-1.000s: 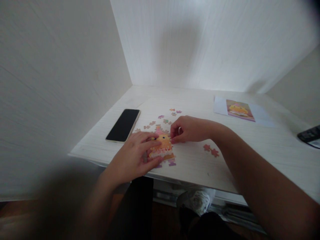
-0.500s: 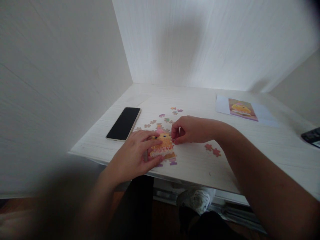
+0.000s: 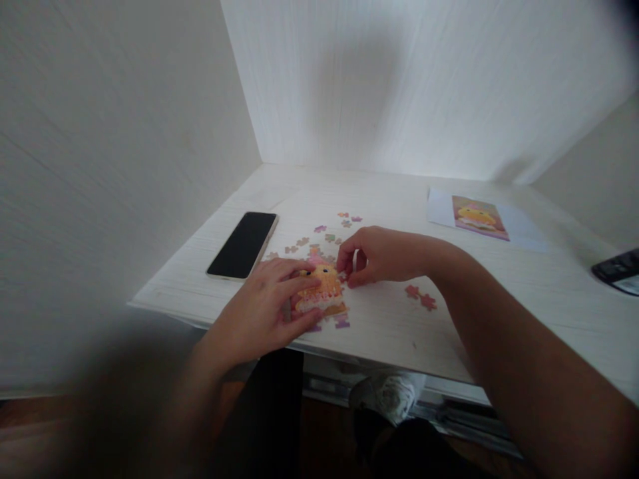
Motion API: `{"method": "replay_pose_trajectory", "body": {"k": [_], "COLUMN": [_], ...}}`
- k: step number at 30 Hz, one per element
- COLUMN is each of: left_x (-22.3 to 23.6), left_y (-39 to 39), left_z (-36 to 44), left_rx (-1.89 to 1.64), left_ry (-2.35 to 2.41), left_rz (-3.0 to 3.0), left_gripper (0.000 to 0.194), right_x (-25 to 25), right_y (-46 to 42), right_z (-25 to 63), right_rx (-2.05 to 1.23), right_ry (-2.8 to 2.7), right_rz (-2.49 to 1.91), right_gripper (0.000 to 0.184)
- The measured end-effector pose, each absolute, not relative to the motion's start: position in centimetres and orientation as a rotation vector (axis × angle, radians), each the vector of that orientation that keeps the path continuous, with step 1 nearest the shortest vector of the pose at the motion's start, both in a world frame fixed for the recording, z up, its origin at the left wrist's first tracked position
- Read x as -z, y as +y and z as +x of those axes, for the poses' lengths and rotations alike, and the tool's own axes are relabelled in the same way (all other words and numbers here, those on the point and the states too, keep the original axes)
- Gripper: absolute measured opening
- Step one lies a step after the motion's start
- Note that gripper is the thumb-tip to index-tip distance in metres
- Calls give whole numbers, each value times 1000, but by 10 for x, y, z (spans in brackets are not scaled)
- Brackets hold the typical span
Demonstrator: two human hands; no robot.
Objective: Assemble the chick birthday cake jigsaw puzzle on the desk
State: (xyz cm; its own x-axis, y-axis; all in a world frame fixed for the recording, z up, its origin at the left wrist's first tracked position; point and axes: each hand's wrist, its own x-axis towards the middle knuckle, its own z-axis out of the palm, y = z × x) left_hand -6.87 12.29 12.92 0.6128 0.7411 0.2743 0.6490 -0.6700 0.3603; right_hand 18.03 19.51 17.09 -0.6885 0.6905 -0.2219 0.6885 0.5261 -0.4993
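A partly joined jigsaw puzzle (image 3: pixel 327 287) showing a yellow figure with dark eyes lies near the front edge of the table. Spread across its left side, my left hand (image 3: pixel 272 299) rests with fingers apart, covering part of the picture. At the puzzle's right edge my right hand (image 3: pixel 367 258) pinches a small reddish puzzle piece (image 3: pixel 342 275), mostly hidden by the fingertips. Loose puzzle pieces (image 3: pixel 303 241) are scattered just beyond the puzzle. Two red pieces (image 3: pixel 421 297) lie to the right, below my right forearm.
A phone (image 3: pixel 243 245) with a dark screen lies left of the puzzle. On the back right, a paper sheet (image 3: pixel 524 229) bears a printed picture (image 3: pixel 480 218) of the yellow figure. A black device (image 3: pixel 616 271) sits at the far right. White panels enclose the table's back and sides.
The whole view has shifted slightly. My right fingers have turned a little at the puzzle's right edge, where a reddish piece shows more. My left hand stays on the puzzle.
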Motion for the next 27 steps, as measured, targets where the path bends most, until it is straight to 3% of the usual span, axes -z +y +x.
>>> {"method": "replay_pose_trajectory", "body": {"k": [10,18,27], "left_x": [-128,-128,-137], "left_y": [124,125,124], "left_z": [-69,-69,-64], "left_rx": [-654,-608,-356], "left_ry": [1112,1120,1109], "left_rz": [2634,2629,2714], "left_gripper": [41,41,39], "right_x": [-173,-169,-168], "right_y": [189,190,191], "right_z": [173,174,173], "right_rx": [-783,-831,-841], "right_ry": [-2744,-2670,-2672], "right_rz": [-1192,-1196,-1159], "right_gripper": [14,17,15]}}
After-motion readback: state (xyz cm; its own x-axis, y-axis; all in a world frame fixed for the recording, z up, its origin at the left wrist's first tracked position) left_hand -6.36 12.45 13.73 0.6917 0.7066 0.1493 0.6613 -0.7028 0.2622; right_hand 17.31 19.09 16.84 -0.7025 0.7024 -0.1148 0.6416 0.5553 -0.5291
